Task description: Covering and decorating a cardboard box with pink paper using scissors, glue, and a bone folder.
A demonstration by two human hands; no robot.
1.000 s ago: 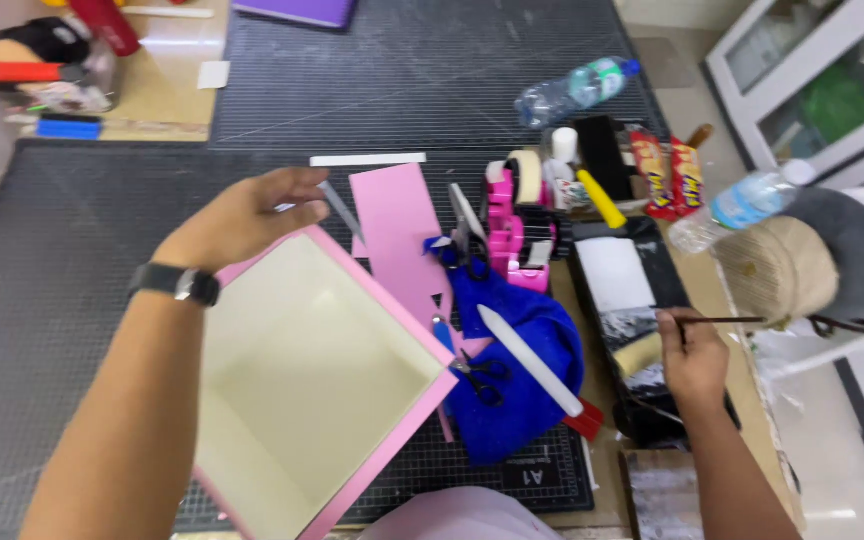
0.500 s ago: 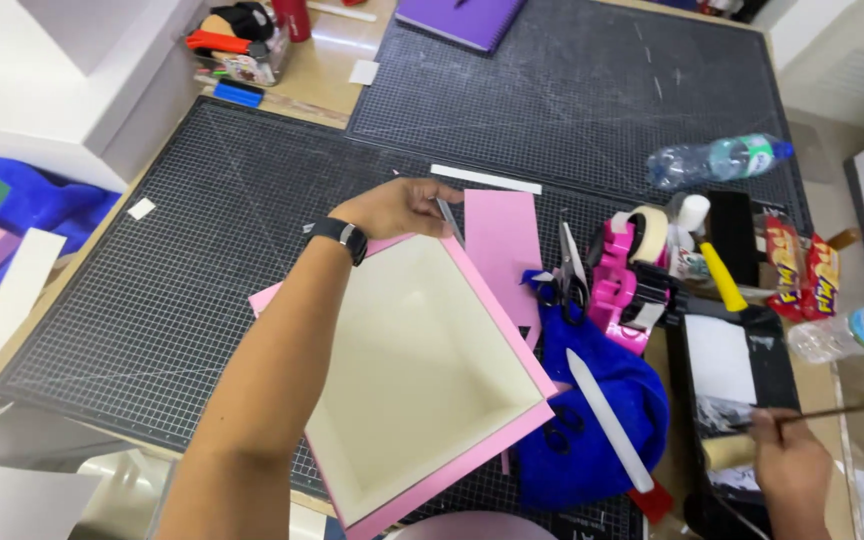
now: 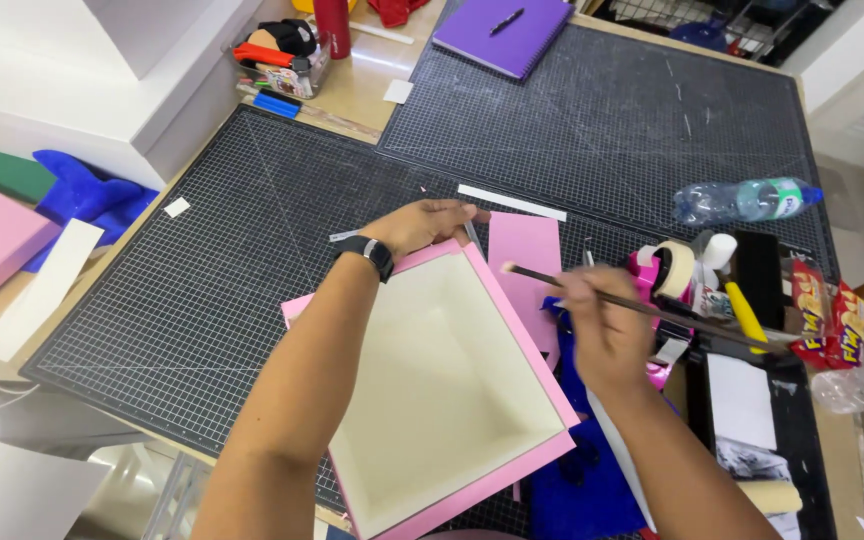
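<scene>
- Head view: left hand (image 3: 420, 224) clamps the box (image 3: 447, 385) at its far corner, steadying it on the counter (image 3: 192, 290).
- Right hand (image 3: 607, 335) pinches a brush (image 3: 642, 308), tip hovering over the box's pink rim.

open pink box (image 3: 452, 385), cream inside, on the mat; thin brush (image 3: 642, 308) seemingly level above it.

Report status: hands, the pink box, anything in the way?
Left hand grips pink box far corner. Right hand holds brush, tip over the rim. Box interior empty; nothing blocking.
</scene>
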